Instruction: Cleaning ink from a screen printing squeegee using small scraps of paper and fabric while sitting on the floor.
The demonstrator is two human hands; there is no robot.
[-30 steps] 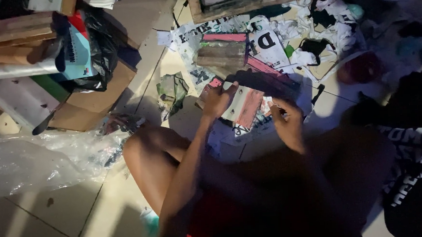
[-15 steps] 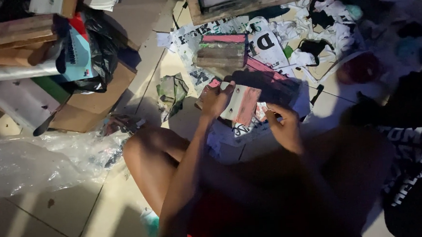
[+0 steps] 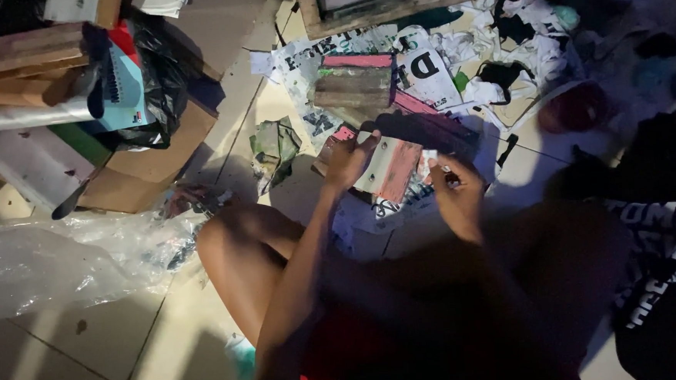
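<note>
My left hand (image 3: 346, 163) grips a flat whitish block with a pink-red edge (image 3: 389, 169), held tilted above the tiled floor. My right hand (image 3: 455, 196) is just to the right of the block, fingers curled around something small that I cannot make out in the dim light. Under the block lie printed paper sheets (image 3: 400, 202) and a pink-edged wooden piece (image 3: 338, 136). My bare knee (image 3: 233, 242) is bent below the left hand.
A stack of wooden blocks with a pink top (image 3: 355, 81) sits on printed paper beyond my hands. Cardboard (image 3: 148, 165) and a black bag (image 3: 164, 76) lie at left, clear plastic sheet (image 3: 56, 262) lower left, dark printed cloth (image 3: 664, 234) at right, a wooden frame (image 3: 390, 2) at the top.
My right hand dipped toward the block's lower edge, then rose back beside it. The left hand keeps its grip, with the block tilted slightly.
</note>
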